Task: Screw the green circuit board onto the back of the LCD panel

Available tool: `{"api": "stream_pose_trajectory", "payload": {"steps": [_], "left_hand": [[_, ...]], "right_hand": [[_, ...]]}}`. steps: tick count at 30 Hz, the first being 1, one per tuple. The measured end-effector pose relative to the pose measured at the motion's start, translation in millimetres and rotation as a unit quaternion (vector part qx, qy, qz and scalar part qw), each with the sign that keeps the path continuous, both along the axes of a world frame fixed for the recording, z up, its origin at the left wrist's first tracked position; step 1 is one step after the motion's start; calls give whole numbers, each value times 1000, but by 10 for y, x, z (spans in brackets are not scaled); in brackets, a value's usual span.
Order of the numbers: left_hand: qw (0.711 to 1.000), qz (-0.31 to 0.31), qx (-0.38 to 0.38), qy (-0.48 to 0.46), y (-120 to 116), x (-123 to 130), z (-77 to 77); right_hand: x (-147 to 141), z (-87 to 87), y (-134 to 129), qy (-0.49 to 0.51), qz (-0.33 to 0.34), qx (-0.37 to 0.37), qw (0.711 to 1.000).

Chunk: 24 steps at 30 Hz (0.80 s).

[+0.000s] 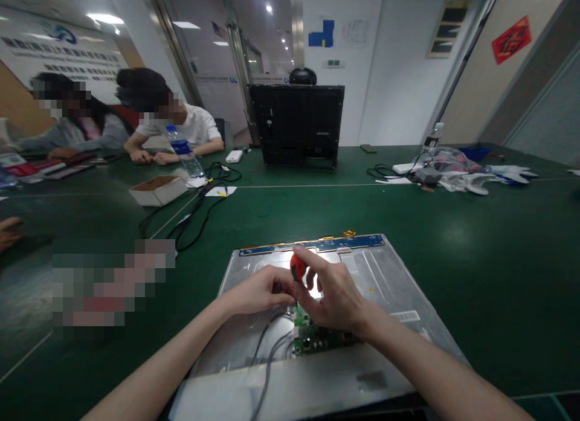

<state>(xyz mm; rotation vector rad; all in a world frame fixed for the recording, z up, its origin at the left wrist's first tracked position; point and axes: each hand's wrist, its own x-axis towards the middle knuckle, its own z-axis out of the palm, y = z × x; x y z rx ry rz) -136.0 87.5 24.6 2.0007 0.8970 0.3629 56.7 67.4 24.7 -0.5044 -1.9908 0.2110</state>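
A flat silver display panel (387,282) lies in front of me, its back facing up. My right hand (338,294) grips a screwdriver (298,267) by its red and black handle, held upright over the panel, index finger on top. The shaft and tip are hidden behind my fingers. Under that hand sits a green circuit board (312,341), partly covered. My left hand (263,288) rests at the board's upper left corner, fingers curled and pinched together; whatever they hold is hidden. Grey cables (270,360) run from the board's left side toward me.
A blue circuit strip (369,243) lines the panel's far edge. Beyond stand a black monitor casing (296,125), an open white box (158,191), a water bottle (185,152) and black cables (199,209). Gloves and plastic bags (453,164) lie far right. Two people sit at the far left.
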Motion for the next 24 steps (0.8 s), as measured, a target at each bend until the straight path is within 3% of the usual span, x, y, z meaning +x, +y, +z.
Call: {"api": "stream_pose_trajectory", "payload": {"steps": [7,24], "left_hand": [[1000,19,-19,-2,-13,-4,-24],[1000,-4,13,5,0,6,16]], "right_hand": [[6,-12,13,-13,-4,5,1000],[5,6,-2,-3,5,-16,1000]]}}
